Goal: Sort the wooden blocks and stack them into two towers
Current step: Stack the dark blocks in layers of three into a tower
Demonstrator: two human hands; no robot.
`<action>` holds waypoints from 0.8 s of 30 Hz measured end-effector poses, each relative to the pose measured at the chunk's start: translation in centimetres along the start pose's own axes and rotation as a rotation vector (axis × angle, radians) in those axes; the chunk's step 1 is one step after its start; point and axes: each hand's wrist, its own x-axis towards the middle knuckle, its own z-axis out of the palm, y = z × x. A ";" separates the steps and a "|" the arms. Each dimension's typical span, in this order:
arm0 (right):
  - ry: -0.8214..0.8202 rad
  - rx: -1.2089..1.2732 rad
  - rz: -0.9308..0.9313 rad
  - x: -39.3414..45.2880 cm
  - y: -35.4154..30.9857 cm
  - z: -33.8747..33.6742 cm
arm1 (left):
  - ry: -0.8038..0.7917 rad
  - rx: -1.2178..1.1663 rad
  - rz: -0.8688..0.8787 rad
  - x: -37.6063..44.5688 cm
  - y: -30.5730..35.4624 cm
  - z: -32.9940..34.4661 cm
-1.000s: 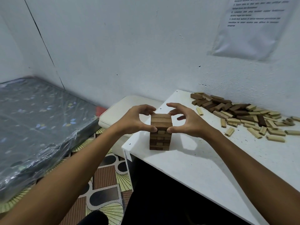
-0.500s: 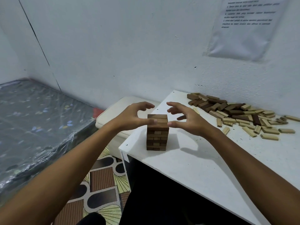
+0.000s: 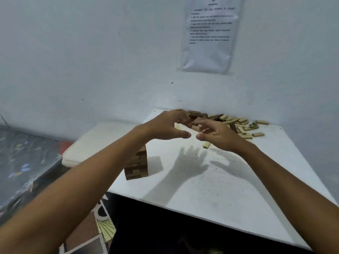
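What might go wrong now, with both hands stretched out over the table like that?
The left forearm crosses right in front of the block tower, hiding its top; a dip or sideways sweep could knock it over. The tower also stands near the table's left edge, so toppled blocks may drop to the floor. And the left hand and right hand, reaching into the loose pile, could scatter mixed pieces.

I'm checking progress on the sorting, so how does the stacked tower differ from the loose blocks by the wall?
The tower stands upright in neat crossed layers near the table's left edge; the pile lies scattered flat against the wall. The tower looks mostly dark brown, the pile mixes dark and pale blocks. The left forearm partly hides the tower. Both are similar wooden blocks, and neither is held.
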 end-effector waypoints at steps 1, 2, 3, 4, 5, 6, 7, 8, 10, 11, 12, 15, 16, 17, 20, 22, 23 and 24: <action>0.014 -0.021 0.024 -0.7 0.8 -0.6 | -0.013 -0.006 0.008 0.6 0.7 1.0; 0.018 -0.043 0.049 -1.3 1.4 -1.1 | -0.031 -0.009 0.008 1.0 1.2 1.9; 0.025 -0.055 0.072 -2.0 2.3 -1.7 | -0.055 -0.009 0.012 1.5 1.7 2.9; 0.030 -0.069 0.098 -2.6 3.1 -2.2 | -0.080 -0.011 0.012 2.1 2.1 3.8; 0.035 -0.073 0.124 -3.2 3.9 -2.8 | -0.104 -0.016 0.005 2.8 2.3 4.7; 0.038 -0.074 0.152 -3.8 4.6 -3.3 | -0.124 -0.024 -0.006 3.4 2.5 5.5; 0.043 -0.070 0.174 -4.2 5.3 -3.7 | -0.137 -0.029 -0.017 4.0 2.6 6.0; 0.052 -0.071 0.197 -4.6 6.0 -4.2 | -0.143 -0.029 -0.025 4.8 2.7 6.4; 0.080 -0.064 0.236 -5.0 7.4 -5.3 | -0.150 -0.030 -0.051 6.6 2.5 7.2; 0.096 -0.058 0.251 -5.0 8.1 -5.7 | -0.147 -0.040 -0.069 7.5 2.3 7.5; 0.107 -0.059 0.267 -5.0 8.7 -6.1 | -0.138 -0.056 -0.086 8.3 2.0 7.9; 0.138 -0.055 0.305 -4.0 10.6 -7.3 | -0.105 -0.088 -0.140 11.3 0.8 8.8; 0.146 -0.057 0.316 -3.5 11.1 -7.7 | -0.089 -0.088 -0.158 12.2 0.5 8.9; 0.152 -0.058 0.327 -2.9 11.8 -7.9 | -0.071 -0.086 -0.187 13.0 0.1 8.9; 0.166 -0.068 0.355 -0.5 14.0 -9.0 | -0.012 -0.073 -0.274 16.2 -2.2 8.4; 0.182 -0.093 0.365 1.0 15.4 -9.5 | 0.026 -0.042 -0.315 17.9 -4.5 7.9; 0.197 -0.107 0.367 2.0 16.3 -9.9 | 0.036 -0.018 -0.343 18.9 -5.9 7.7; 0.221 -0.116 0.370 2.8 17.1 -10.1 | 0.046 0.004 -0.390 19.8 -7.3 7.5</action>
